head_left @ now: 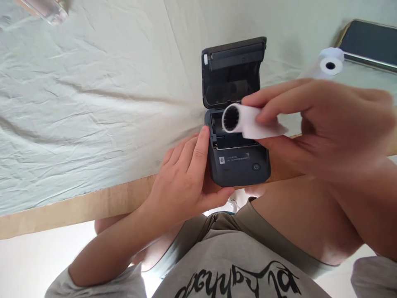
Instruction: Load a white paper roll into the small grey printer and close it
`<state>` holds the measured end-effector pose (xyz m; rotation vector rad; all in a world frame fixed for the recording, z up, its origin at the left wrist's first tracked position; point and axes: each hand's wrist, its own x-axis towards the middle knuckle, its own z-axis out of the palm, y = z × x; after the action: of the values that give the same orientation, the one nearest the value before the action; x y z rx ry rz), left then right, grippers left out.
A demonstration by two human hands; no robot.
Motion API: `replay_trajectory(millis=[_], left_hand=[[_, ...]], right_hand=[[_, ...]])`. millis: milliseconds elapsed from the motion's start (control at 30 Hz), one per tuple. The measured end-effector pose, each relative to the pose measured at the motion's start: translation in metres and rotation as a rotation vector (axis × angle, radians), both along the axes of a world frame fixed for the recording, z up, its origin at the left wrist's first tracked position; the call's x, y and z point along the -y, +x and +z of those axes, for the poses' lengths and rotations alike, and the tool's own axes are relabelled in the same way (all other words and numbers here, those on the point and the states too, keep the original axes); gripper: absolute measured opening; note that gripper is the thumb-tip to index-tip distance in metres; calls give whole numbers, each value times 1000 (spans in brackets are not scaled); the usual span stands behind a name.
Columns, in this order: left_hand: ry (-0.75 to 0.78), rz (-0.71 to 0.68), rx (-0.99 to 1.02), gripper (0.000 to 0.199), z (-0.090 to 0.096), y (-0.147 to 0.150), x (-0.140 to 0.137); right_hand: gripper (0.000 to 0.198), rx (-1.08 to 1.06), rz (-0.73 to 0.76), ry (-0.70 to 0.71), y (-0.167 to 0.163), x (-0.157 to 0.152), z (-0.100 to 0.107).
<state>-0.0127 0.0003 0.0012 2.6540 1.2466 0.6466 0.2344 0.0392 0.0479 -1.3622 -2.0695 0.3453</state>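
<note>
A dark blue portable printer point(238, 165) lies at the table's front edge, its lid point(234, 74) swung up and the paper bay exposed. My left hand point(186, 174) is wrapped around the printer's left side and lower corner, steadying it. Between the thumb and fingers of my right hand point(322, 120) is a small white paper roll point(248, 120) with a wide dark core and a loose paper end. The roll is above the open bay and hides part of it; whether it touches the printer I cannot tell.
Another white paper roll point(331, 65) with a narrow core sits beyond my right hand. A phone point(372, 43) lies at the far right. A clear object point(54, 12) is cut off at the top left. The wrinkled pale cloth point(93, 103) covers the wooden table point(77, 205).
</note>
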Motion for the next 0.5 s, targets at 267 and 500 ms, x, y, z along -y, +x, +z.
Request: replay_trajectory(millis=[267,500], left_hand=[[-13,21,23,97,-2,3,2],[-3,-31,51,67,2,-1,3]], right_hand=[[27,24,40,-41,-4,-16,-10],[27,-6,364,27,-3,-8,1]])
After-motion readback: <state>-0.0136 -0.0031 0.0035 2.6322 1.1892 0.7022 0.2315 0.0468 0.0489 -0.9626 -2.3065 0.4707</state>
